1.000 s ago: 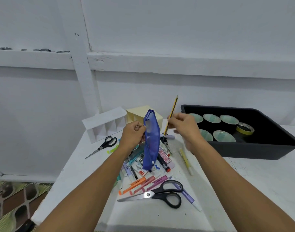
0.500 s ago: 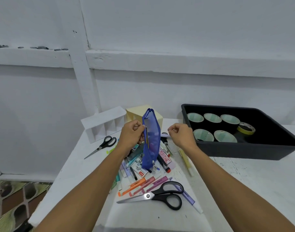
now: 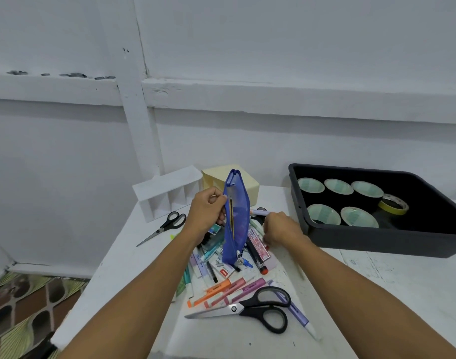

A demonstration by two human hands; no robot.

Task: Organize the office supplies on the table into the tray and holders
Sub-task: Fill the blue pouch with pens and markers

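Observation:
My left hand (image 3: 207,211) holds a blue mesh pouch (image 3: 238,224) upright by its open top edge, above the pile of supplies. A yellow-and-black pencil (image 3: 231,218) stands inside the pouch. My right hand (image 3: 281,229) is low beside the pouch on its right, fingers curled down onto the pens (image 3: 258,244) of the pile; whether it grips one is hidden. Orange and pink highlighters (image 3: 221,291) and large black scissors (image 3: 255,308) lie in front. The black tray (image 3: 377,242) sits at the right, with a white divided holder (image 3: 167,193) and a cream box (image 3: 251,186) behind the pile.
Several wide tape rolls (image 3: 324,215) and a yellow tape roll (image 3: 393,207) lie in the tray. Small black scissors (image 3: 167,225) rest left of the pile. A lilac pen (image 3: 296,310) lies under the large scissors. The table's left edge drops to a patterned floor (image 3: 22,307).
The pencil went from my raised right hand down into the pouch. My right hand let it go and dropped to the pile beside the pouch.

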